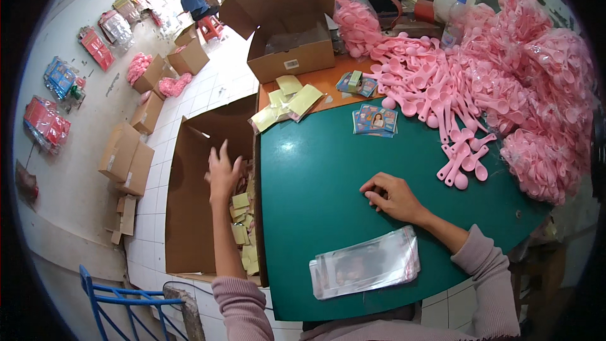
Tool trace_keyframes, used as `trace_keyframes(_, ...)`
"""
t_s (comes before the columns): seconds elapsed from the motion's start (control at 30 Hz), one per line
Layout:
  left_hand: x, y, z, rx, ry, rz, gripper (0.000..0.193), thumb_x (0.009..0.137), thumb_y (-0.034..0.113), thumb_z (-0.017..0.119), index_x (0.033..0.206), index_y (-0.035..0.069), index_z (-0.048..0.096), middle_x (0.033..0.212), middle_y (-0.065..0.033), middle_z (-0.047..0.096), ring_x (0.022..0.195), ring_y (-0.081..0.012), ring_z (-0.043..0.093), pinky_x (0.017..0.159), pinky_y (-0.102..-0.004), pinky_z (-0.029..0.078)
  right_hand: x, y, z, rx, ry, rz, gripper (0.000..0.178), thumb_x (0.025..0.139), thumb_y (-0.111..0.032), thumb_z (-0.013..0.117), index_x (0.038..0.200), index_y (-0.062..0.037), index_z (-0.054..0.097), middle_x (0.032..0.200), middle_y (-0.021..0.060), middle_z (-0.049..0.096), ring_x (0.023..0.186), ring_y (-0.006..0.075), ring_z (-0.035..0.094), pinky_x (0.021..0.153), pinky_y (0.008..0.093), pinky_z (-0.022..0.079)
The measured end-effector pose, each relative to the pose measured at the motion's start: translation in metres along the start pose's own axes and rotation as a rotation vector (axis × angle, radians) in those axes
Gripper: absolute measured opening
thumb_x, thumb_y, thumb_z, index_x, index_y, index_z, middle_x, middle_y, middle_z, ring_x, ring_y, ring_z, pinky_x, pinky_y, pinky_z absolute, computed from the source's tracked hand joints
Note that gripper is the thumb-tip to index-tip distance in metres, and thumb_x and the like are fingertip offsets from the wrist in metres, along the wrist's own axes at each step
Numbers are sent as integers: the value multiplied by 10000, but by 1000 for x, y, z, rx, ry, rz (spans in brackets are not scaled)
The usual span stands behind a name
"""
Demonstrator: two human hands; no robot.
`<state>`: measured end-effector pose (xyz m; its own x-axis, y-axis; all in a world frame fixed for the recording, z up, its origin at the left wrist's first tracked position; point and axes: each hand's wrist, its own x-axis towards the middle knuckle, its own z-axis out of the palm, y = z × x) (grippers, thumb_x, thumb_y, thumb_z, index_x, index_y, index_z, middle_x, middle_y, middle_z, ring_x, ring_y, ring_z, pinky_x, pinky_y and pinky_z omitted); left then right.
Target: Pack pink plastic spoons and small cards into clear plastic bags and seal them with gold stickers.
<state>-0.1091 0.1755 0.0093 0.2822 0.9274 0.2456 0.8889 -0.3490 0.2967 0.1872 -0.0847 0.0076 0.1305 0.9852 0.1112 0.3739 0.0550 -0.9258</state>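
My left hand (223,173) reaches over a large open cardboard box (189,208) beside the table, its fingers spread and holding nothing. Inside the box lie many small packets with pale yellow cards (241,215). My right hand (396,199) rests above the green table top (309,183), fingers curled inward, with nothing visible in them. Nearest to it, toward me, is a stack of clear plastic bags (366,264). Farther off lie a small pile of printed picture cards (375,120) and several loose pink spoons (464,158).
A big heap of pink spoons (429,82) and bagged bundles (543,88) fill the right back. Yellow packets (287,104) lie near an open carton (290,57). A blue metal frame (129,297) stands at lower left; a person (197,1) sits far back.
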Motion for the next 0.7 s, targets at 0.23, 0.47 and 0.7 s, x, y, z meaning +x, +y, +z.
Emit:
trace_keyframes(0.23, 97, 138, 34, 174, -266, 192, 874, 603, 782, 481, 1350, 415, 212, 1442, -197, 7, 1294, -476, 9, 902, -736, 98, -5, -5, 1, 34, 16, 10, 94, 805, -28, 542, 861, 34, 585, 824, 91, 547, 598, 126, 574, 507, 244, 482)
trace_keyframes(0.47, 114, 132, 71, 66, -333, 125, 850, 596, 717, 568, 1295, 265, 391, 1334, -181, 309, 1224, -413, 289, 888, -683, 237, -8, -1, 1, 51, 13, 19, 100, 816, -25, 526, 866, 29, 593, 810, 88, 541, 562, 123, 566, 507, 241, 475)
trace_keyframes(0.7, 69, 81, 53, -246, 100, 334, 692, 620, 275, 773, 1198, 51, 465, 1081, -188, 434, 969, -340, 484, 837, -371, 436, -2, -2, 3, 56, -4, -30, 100, 813, -34, 527, 855, 25, 597, 806, 88, 540, 542, 122, 559, 498, 247, 469)
